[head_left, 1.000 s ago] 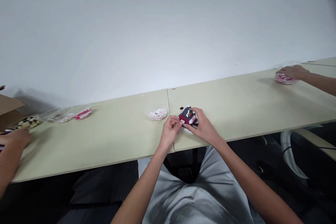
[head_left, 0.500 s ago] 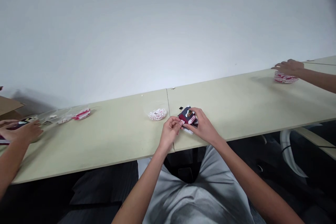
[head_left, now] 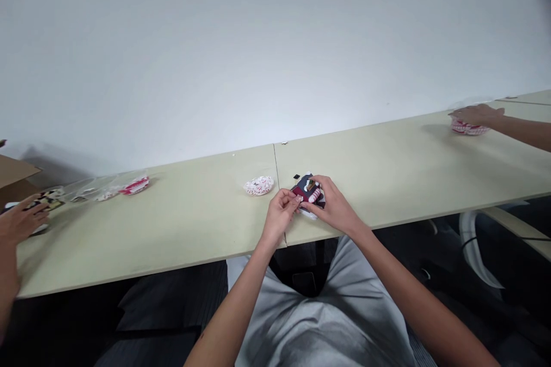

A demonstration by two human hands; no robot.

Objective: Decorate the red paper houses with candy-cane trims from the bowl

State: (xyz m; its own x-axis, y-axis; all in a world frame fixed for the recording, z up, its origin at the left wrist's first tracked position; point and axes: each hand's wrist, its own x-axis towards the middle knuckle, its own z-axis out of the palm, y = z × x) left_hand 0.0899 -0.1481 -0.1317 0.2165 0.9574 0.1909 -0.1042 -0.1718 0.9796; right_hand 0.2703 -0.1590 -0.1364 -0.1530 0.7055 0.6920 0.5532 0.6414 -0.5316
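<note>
My left hand (head_left: 280, 213) and my right hand (head_left: 333, 208) meet near the front edge of the pale table (head_left: 387, 178), both pinched on a small bundle of dark blue, maroon and white-pink striped fabric (head_left: 307, 191). The right hand's fingers curl over the bundle's top and right side. At the bundle's left edge the left hand's fingertips are closed on it. A tiny black piece (head_left: 297, 176) lies just behind the bundle.
A clear bag of red-and-white pieces (head_left: 259, 186) lies left of my hands. Further left are more clear bags (head_left: 107, 188), a cardboard box (head_left: 15, 176) and another person's hand (head_left: 19, 221). At far right another person's hand (head_left: 476, 114) rests on a red-white bag.
My hands have stayed on the bundle with only slight finger shifts. The person's hand at left has pulled back leftwards; the hand at far right has lowered onto its bag.
</note>
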